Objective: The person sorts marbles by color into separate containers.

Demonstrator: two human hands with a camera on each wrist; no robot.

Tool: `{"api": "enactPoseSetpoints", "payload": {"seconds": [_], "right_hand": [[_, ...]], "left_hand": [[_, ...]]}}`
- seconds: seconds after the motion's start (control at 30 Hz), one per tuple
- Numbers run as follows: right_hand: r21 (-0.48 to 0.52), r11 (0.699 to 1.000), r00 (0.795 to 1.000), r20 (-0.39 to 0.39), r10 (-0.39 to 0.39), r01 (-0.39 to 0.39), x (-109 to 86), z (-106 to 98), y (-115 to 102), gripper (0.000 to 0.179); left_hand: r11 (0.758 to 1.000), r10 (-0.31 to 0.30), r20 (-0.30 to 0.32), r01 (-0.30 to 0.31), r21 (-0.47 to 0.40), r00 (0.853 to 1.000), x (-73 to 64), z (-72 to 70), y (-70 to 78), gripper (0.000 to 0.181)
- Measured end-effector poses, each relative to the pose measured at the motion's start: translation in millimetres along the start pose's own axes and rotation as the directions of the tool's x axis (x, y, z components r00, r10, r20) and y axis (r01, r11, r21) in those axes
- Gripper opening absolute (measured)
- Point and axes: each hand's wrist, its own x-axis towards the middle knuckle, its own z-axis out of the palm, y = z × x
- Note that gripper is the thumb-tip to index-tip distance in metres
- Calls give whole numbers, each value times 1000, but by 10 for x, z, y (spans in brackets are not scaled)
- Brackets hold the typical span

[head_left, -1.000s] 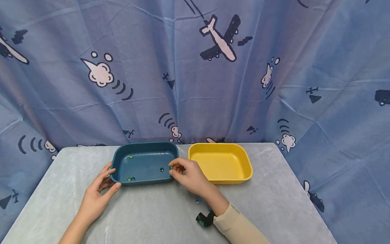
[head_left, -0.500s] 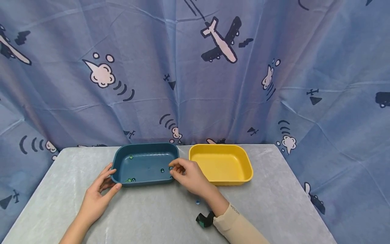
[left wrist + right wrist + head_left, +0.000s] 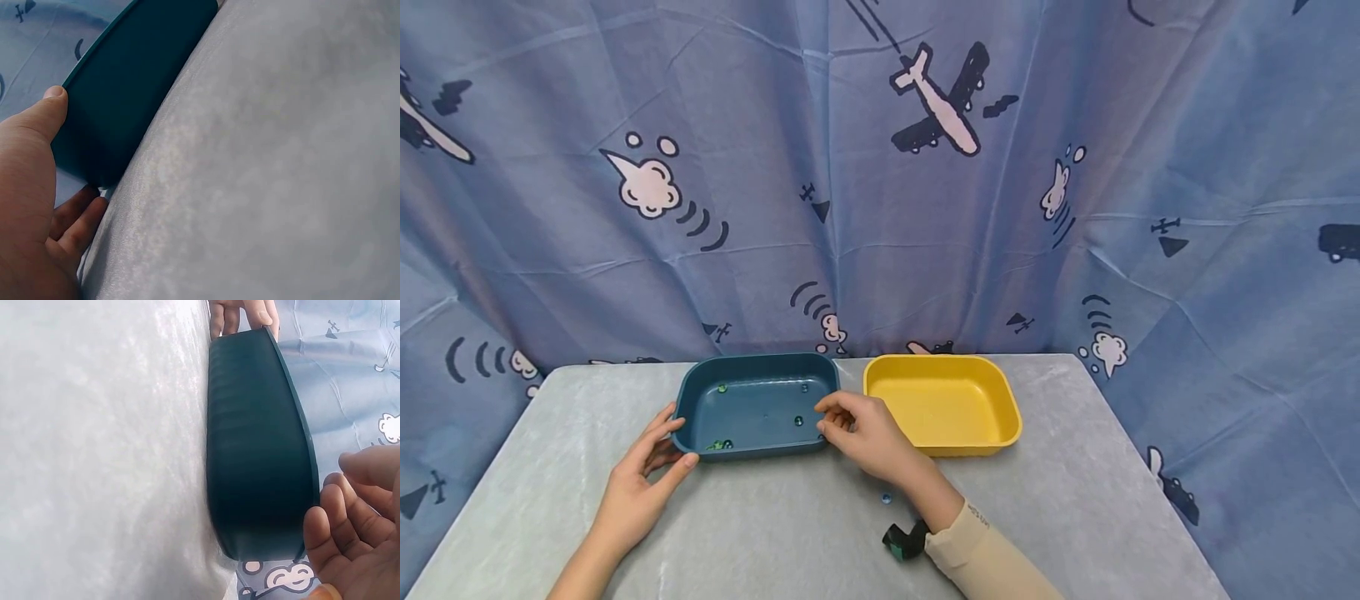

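A dark teal plastic tray [image 3: 760,452] lies on the cloth-covered table, with small glass marbles on its floor. Several green ones [image 3: 718,445] gather in the near left corner; another green marble [image 3: 722,388] lies at the back left. On the right side are a dark marble [image 3: 798,421] and a bluish one [image 3: 805,388]. My left hand [image 3: 638,479] grips the tray's near left corner, thumb on the rim [image 3: 56,100] and fingers round the end. My right hand [image 3: 865,429] hovers over the right rim, fingers loosely curled with nothing between them, partly hiding that corner.
A yellow tray [image 3: 940,450] stands to the right, behind my right forearm. One blue marble [image 3: 887,498] lies on the grey table cloth [image 3: 760,533] in front. Beside my right cuff is a black strap-like object [image 3: 904,542]. A patterned blue curtain [image 3: 760,208] hangs behind.
The bluish marble that my right fingertips pinched has left them; one now lies farther back in the teal tray. My left hand keeps its place.
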Motion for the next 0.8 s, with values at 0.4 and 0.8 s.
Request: {"api": "enactPoseSetpoints", "payload": {"seconds": [0.4,0.8], "right_hand": [[-18,1000,1000,3,-26,26,-53,-81,-15,14],[-80,995,998,-5,-60,59,-97,-179,-101,15]], "left_hand": [[1000,-7,-1,7,-4,1000,-21,33,-17,60],[999,5,0,-5,-34,1000,8,0,-28,61]]}}
